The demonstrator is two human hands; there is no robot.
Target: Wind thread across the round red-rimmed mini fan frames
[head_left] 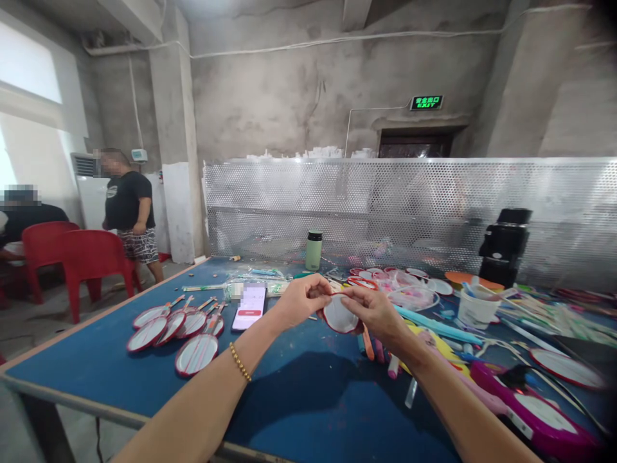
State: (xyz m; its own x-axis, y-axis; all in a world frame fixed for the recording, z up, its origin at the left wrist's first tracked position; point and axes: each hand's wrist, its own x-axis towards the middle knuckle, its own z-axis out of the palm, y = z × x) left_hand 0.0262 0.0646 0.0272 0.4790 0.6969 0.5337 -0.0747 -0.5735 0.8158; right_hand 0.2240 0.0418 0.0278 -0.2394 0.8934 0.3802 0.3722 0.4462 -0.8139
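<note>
Above the blue table [299, 399], both my hands hold a small round white fan with a red rim [339, 316]. My left hand [301, 299] pinches its upper left edge with closed fingers; a gold bead bracelet [240, 362] sits on that wrist. My right hand [373, 312] grips the fan's right side, fingers curled over the rim. Below my right hand lie several coloured fan handles [373, 347].
Several finished red-rimmed fans [178, 328] lie at left beside a phone [249, 307]. A green flask [313, 250], white cup [476, 307], black machine [504, 245] and loose fan parts crowd the right. A perforated metal screen [409, 206] backs the table. Red chairs [91, 260] and two people are at far left.
</note>
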